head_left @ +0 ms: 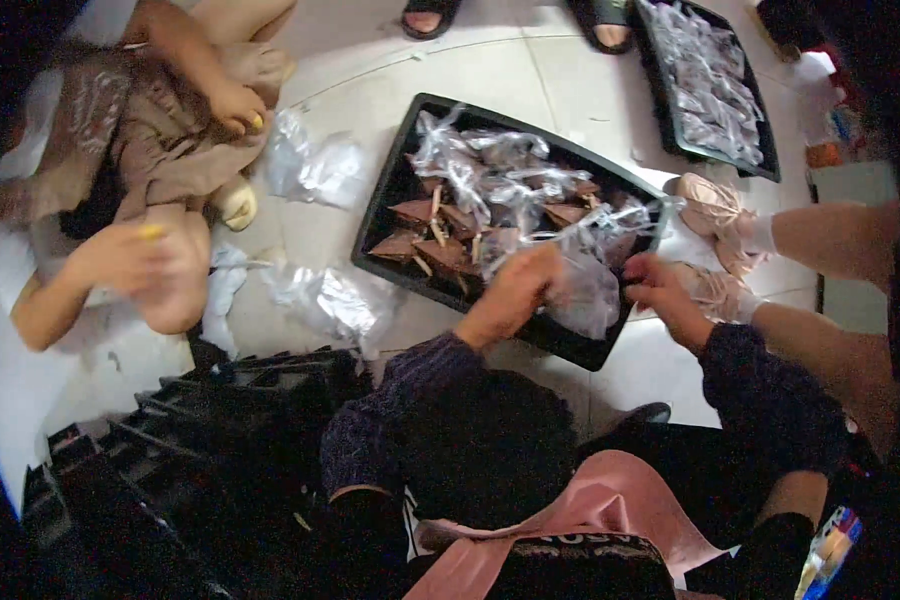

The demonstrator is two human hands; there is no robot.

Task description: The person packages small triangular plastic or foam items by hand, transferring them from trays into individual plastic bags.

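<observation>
Fingers of your left hand (515,290) and right hand (660,290) pinch a clear plastic bag (585,285) over the black tray (390,205): light, limp, slippery, so grip its rim.

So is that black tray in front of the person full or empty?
Partly full. The black tray holds brown triangular pieces on sticks and clear wrappers; both hands hold a clear bag over it.

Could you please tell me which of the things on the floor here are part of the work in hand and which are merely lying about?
In hand:
left hand and right hand, both on a clear plastic bag
black rectangular tray of brown wedge-shaped pieces on sticks

Lying about:
second black tray of filled bags
crumpled clear wrappers on the tiles
stacked black crates
</observation>
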